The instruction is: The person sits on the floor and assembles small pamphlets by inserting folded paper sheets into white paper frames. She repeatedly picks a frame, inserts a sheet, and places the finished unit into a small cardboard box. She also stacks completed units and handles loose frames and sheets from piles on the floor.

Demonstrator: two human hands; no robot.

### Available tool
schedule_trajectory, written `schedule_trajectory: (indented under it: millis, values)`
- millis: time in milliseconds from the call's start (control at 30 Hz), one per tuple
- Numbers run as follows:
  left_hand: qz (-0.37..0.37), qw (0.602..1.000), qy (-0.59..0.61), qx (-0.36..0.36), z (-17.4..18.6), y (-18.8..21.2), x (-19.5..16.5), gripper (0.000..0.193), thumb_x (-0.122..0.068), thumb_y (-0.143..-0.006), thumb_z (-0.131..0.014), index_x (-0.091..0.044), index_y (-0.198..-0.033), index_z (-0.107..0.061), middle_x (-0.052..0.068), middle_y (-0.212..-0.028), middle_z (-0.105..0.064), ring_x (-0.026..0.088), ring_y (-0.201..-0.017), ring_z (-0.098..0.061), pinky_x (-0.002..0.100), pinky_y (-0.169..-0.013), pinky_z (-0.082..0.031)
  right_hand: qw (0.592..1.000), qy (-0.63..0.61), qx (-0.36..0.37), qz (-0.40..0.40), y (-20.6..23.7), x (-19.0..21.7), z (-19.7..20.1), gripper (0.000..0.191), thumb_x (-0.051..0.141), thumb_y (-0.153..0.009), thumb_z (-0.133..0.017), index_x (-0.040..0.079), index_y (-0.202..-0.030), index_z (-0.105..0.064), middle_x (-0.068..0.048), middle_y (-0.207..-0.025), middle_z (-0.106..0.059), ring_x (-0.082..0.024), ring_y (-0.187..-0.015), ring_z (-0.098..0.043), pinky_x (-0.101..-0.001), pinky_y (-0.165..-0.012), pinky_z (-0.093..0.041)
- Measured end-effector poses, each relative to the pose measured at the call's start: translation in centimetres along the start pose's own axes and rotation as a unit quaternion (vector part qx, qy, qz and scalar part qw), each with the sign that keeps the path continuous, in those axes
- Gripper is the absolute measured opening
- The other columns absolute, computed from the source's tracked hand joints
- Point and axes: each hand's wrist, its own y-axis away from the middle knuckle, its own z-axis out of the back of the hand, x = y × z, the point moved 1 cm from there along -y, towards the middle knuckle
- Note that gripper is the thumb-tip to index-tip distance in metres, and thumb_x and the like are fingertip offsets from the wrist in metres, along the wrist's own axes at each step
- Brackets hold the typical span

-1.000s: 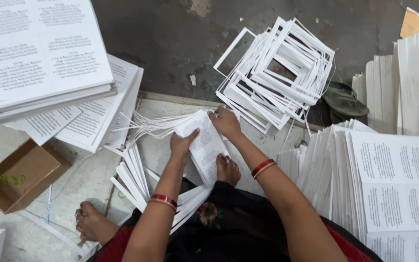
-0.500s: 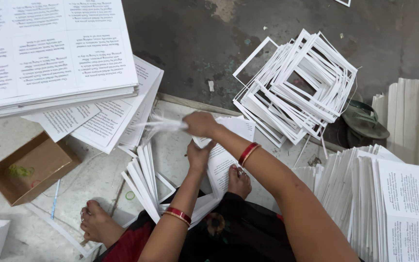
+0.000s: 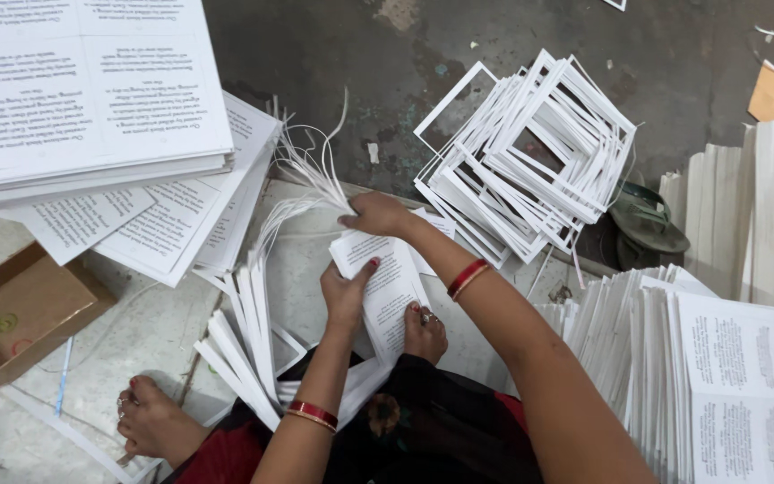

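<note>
Looking down, head view: a person sits on the floor among stacks of printed paper, both arms reaching forward.
Right hand [image 3: 378, 215]: fingers pressed together, pinching a bundle of thin white paper strips [image 3: 311, 179]; the strips curl up and fan out to the left of the hand.
Left hand [image 3: 347, 296]: fingers together and thumb apart, pressing flat on the left edge of a small stack of printed leaflets [image 3: 387, 282].
Printed leaflets: they lie on the floor between the two hands, just in front of the person's lap; a bare foot [image 3: 425, 332] rests against their near edge.
Cut white offcuts [image 3: 244, 341]: long narrow pieces stand in a leaning row, just left of the left forearm.
White paper frames [image 3: 539, 148]: a loose pile of hollow rectangles, beyond the right wrist, well apart from the leaflets.
Large printed sheets [image 3: 91, 99]: a thick stack at the upper left, with more loose sheets spread under it.
Cardboard box [image 3: 20, 318]: open, brown, at the left edge, near the other bare foot [image 3: 154, 421].
Folded printed stacks [image 3: 727, 358]: they stand on edge at the right, beside the right arm.
Bangles: red ones sit on both wrists.
</note>
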Motion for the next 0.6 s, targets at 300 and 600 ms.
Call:
schedule_trajectory:
  millis: [300, 600]
  values:
    - [0.054, 0.987, 0.091, 0.119, -1.1, -2.8, -3.0, 0.06, 0.003, -0.079, -0.077, -0.007, -0.135, -0.059, 0.007, -0.119, -0.071, 0.013, -0.1, -0.07, 0.028, -0.084, -0.058, 0.952, -0.282, -0.115, -0.029, 1.2, -1.5, -0.2, 0.051, 0.046, -0.089, -0.071, -0.004, -0.079, -0.072, -0.021, -0.075, -0.074, -0.031, -0.07, -0.073, -0.04, -0.065, -0.054]
    - [-0.07, 0.997, 0.005, 0.039, -1.4, -1.2, -2.5, 0.045, 0.008, -0.081, -0.075, 0.004, -0.125, -0.068, 0.012, -0.114, -0.074, 0.015, -0.097, -0.071, 0.028, -0.085, -0.058, 0.935, -0.057, -0.345, -0.063, 3.4, 1.6, -0.6, 0.035, 0.032, -0.1, -0.058, 0.0, -0.09, -0.068, -0.02, -0.064, -0.068, -0.038, -0.062, -0.068, -0.0482, -0.058, -0.051]
